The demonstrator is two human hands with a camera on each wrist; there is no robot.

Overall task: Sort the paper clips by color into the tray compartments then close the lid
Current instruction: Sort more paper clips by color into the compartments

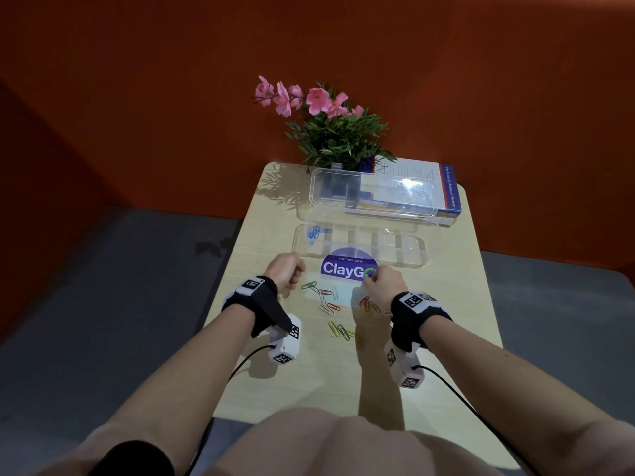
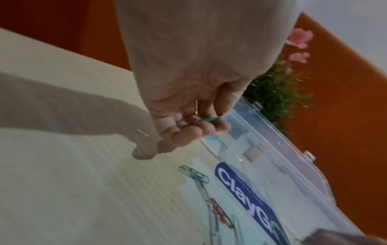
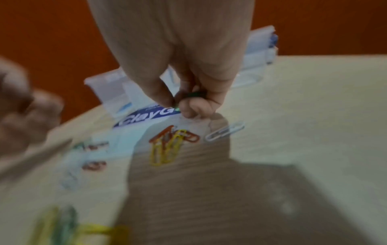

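A clear compartment tray (image 1: 410,261) lies on the table with its lid (image 1: 372,192) standing open behind it. Blue paper clips (image 1: 314,232) sit in its far-left compartment. My left hand (image 1: 287,273) hovers left of the tray's front, fingers curled round a green clip (image 2: 209,119). My right hand (image 1: 376,279) hovers over the ClayGo sticker (image 1: 347,268) and pinches another green clip (image 1: 369,273). Loose clips lie between my hands: green ones (image 1: 308,285), a red and yellow bunch (image 3: 171,142), a white one (image 3: 225,131), and yellow ones (image 1: 338,329).
A potted plant with pink flowers (image 1: 338,139) and a book (image 1: 443,194) stand behind the tray against the orange wall. The small table (image 1: 446,304) drops off on both sides. Wrist camera cables trail toward my body.
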